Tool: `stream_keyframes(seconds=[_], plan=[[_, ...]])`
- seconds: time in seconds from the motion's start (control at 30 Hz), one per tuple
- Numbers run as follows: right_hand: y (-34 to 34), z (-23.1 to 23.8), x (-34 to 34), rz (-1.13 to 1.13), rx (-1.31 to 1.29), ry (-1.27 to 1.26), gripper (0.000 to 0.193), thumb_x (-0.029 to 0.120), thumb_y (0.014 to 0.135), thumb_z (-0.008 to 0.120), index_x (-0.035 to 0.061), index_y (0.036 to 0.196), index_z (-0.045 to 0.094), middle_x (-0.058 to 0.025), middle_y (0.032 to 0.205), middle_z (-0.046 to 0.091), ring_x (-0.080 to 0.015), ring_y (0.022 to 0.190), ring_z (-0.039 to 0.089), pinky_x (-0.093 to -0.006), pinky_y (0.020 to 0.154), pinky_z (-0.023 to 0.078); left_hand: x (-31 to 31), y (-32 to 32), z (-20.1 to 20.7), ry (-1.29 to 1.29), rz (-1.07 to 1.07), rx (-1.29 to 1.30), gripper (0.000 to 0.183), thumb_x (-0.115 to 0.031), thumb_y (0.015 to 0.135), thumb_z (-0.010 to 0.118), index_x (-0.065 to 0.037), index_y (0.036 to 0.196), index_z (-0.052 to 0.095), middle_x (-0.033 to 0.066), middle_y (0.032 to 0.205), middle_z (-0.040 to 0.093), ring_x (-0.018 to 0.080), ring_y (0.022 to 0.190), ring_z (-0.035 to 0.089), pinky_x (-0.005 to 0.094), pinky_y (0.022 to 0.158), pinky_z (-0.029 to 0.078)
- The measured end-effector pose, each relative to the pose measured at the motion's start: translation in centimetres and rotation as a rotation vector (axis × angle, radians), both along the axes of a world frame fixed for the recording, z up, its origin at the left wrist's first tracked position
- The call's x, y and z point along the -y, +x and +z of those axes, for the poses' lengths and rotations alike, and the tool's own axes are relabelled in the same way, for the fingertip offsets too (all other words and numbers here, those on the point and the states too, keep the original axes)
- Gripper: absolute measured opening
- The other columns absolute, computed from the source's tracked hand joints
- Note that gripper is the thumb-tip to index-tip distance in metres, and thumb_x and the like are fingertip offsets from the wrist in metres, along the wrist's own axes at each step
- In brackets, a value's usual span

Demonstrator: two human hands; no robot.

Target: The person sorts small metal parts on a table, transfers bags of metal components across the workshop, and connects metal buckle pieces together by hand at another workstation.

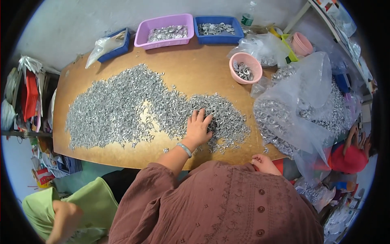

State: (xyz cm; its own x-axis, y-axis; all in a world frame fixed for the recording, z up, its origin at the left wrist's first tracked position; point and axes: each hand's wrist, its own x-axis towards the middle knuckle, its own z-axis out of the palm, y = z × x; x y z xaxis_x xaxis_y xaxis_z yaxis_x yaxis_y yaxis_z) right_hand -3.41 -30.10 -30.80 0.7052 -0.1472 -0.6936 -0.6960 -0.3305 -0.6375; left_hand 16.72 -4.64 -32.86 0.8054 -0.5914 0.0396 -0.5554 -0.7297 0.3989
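A broad, uneven spread of small, curved, silver-grey metal-looking pieces (109, 110) covers much of the brown, wooden-looking tabletop (195, 77), running from its left side to a darker mound right of centre. The person's left hand (198, 129) rests palm down on that mound, fingers spread wide and thumb out to the side, with no piece visibly gripped. The right hand (264, 164) is at the near table edge, fingers curled; whether anything is pinched in it I cannot tell. Judged by how things lie, only a modest share is in containers — some silvery pieces in the lilac rectangular plastic tub (170, 42), some in the blue rectangular plastic tub (221, 39) beside it, and some in the pink round plastic basket (245, 56) — while the loose spread looks like the bulk left to handle. At the far left sits a smaller blue plastic tray (115, 55) with a clear plastic bag in it. Large translucent plastic bags (284, 118) of silvery pieces crowd the right side and would hamper any reach that way. A person in a light green top (87, 205) is close by at lower left; another, in red (349, 159), is farther off at right.
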Motion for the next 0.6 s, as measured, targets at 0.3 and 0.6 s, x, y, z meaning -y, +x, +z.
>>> stream_keyframes(seconds=[0.3,0.6], plan=[[2.6,-1.2,-0.4,0.131,0.134,-0.132,0.026,0.016,0.078,0.058,-0.0007,0.099,0.055,-0.0074,0.072,0.059,-0.0157,0.065,0.056,-0.0275,0.061,0.045,-2.2,-1.3,-1.1,-0.078,-0.047,0.023,0.045,-0.012,0.061,0.06,-0.013,0.104,0.048,0.0135,0.116,0.039,0.0329,0.107,0.037,0.0434,0.087,0.032],[12.5,-0.4,-6.6,0.705,0.59,-0.472,0.069,0.017,0.066,0.069,0.0123,0.125,0.034,-0.0186,0.132,0.022,-0.0378,0.118,0.028,-0.0428,0.094,0.03,-4.9,-2.0,-1.8,-0.152,-0.044,0.072,0.023,-0.008,0.064,0.056,-0.008,0.086,0.053,0.0105,0.102,0.047,0.0285,0.103,0.041,0.0398,0.086,0.031]])
